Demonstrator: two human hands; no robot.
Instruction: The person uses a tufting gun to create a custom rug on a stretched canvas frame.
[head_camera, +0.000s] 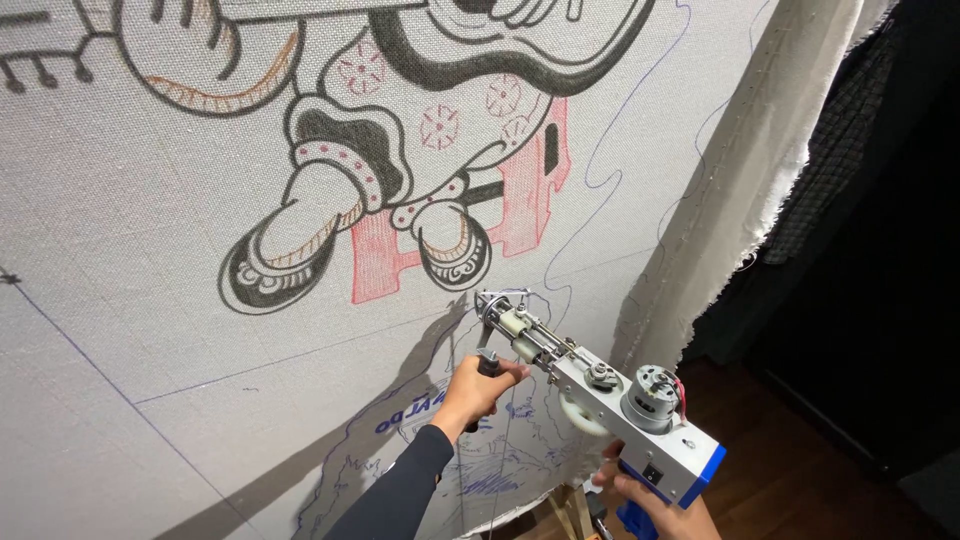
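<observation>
Head view, close, facing stretched cloth (150, 330)

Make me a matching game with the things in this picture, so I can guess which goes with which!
Things:
1. left hand
2. right hand
3. tufting gun
4. stretched cloth

Descriptions:
A. grips the blue rear handle
B. bears a black and red drawing
C. grips the black front handle
D. grey metal, its tip at the cloth

Pairs: 1-C, 2-A, 3-D, 4-B

The off-white cloth (150, 300) carries black-outlined figures with red hatching and blue lines; the tufting gun (600, 400) is silver and blue.
</observation>
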